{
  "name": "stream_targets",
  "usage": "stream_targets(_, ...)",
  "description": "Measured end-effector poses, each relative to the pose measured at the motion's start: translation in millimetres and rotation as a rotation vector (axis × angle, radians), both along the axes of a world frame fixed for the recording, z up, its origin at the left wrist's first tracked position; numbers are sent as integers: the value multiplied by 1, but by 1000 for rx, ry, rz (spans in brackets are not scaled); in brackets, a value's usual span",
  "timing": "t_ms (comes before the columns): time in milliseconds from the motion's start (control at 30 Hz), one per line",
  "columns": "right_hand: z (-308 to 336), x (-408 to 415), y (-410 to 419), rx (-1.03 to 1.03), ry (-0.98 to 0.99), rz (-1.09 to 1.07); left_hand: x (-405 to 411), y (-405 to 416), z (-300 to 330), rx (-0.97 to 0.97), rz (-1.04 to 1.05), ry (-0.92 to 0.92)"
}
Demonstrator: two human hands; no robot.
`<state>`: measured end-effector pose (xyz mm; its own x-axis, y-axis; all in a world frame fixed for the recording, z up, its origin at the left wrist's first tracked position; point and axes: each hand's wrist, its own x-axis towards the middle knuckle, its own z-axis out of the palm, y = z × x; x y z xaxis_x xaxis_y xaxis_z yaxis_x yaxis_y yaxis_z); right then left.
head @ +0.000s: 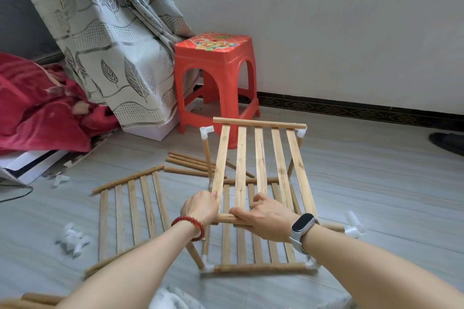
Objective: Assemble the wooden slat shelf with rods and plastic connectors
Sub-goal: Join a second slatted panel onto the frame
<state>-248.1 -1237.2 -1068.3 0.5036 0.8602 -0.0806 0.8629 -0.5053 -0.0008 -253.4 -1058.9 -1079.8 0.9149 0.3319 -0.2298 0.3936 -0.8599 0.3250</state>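
Both hands grip the near end rod of the upper slat panel (261, 170): the left hand (200, 207) curls round its left end, the right hand (270, 219) round its middle. The panel's slats run away from the person; its far rod lies just beside the far-left connector (207, 132), unseated.

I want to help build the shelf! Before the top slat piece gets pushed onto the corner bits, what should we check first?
1. Both hands hold the near rod of the upper slat panel: left hand and right hand grip it. Ok.
2. Far right connector meets the far rod: looks joined. Ok.
3. Far left connector joined: rod end sits beside it, apart. Not ok.
4. Near corners seated: panel still lifted. Not ok.
5. Bottom panel in its corner connectors. Ok.
6. Upright rods straight: cannot tell.
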Motion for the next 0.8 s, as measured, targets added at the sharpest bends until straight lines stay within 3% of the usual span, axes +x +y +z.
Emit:
stream_targets(200,0,15,-5,-13,-67,13,0,20,7,-166,-72,0)
stream_targets(433,0,16,-5,-24,-100,17,-19,66,16,-471,-166,333)
stream_targets(633,-3,14,-11,-82,-113,38,-32,72,28,-605,-265,410)
stream_targets(700,-5,13,-12,-95,-108,32,-35,73,30,-563,-295,474)
stream_targets(800,-8,13,-12,-105,-102,38,-33,66,27,-340,-346,439)
